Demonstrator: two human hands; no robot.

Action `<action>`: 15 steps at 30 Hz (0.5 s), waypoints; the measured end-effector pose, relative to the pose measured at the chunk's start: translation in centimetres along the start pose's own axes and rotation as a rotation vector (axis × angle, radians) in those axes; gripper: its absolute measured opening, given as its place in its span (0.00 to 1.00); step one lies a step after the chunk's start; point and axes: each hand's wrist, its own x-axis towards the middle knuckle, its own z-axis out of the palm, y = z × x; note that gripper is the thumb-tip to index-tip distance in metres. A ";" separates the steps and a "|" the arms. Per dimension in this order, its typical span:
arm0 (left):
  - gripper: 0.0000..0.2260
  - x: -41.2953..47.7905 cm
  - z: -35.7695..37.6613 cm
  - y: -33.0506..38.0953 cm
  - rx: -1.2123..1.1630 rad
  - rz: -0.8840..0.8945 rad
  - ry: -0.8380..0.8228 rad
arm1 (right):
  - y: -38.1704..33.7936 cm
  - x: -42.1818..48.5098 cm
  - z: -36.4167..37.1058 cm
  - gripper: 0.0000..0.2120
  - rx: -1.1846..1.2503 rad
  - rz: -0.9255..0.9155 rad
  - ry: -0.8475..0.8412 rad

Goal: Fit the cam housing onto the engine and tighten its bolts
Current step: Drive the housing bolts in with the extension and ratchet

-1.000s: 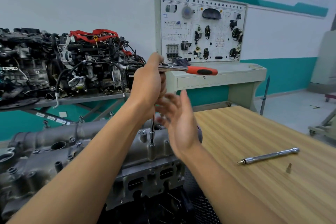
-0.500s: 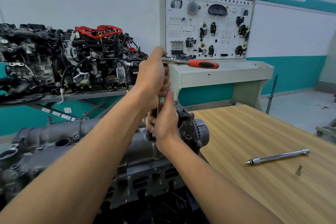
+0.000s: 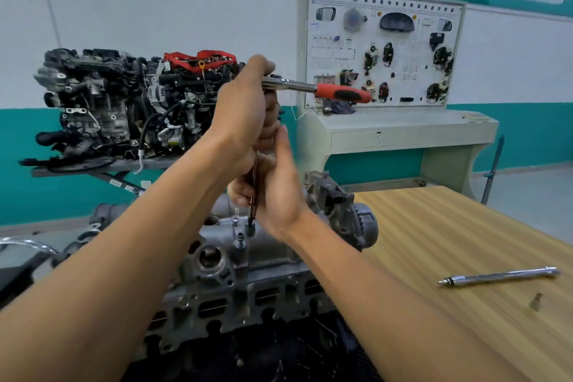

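The grey cam housing [image 3: 276, 246] sits on top of the engine [image 3: 248, 298] at lower centre. A ratchet with a red and black handle [image 3: 341, 93] points right, and its thin extension bar [image 3: 252, 212] runs straight down onto a bolt on the housing. My left hand [image 3: 245, 108] grips the ratchet head from above. Just below it, my right hand [image 3: 274, 192] is curled round the extension bar, thumb pointing up. Another bolt [image 3: 240, 237] stands in the housing just in front of the socket.
A wooden table [image 3: 449, 242] stretches to the right, with a loose chrome extension bar [image 3: 499, 276] and a small bit [image 3: 535, 301] lying on it. A second engine [image 3: 124, 108] sits on a stand at the back left. A training panel [image 3: 381, 49] stands behind.
My right hand, held open beside the extension bar a second ago, has closed round it. My left hand has kept its hold on the ratchet head, and the view has drawn closer.
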 end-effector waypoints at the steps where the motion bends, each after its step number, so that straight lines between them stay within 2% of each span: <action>1: 0.21 -0.1 -0.7 0.0 -0.005 -0.014 0.022 | 0.3 0.1 0.3 0.35 0.009 0.014 -0.020; 6: 0.24 0.0 -2.3 0.5 -0.022 -0.010 0.065 | 0.5 0.7 0.8 0.35 0.042 0.013 -0.085; 15: 0.24 -0.5 -2.3 -0.8 -0.005 -0.034 0.060 | 1.8 0.0 0.5 0.34 0.089 0.049 -0.043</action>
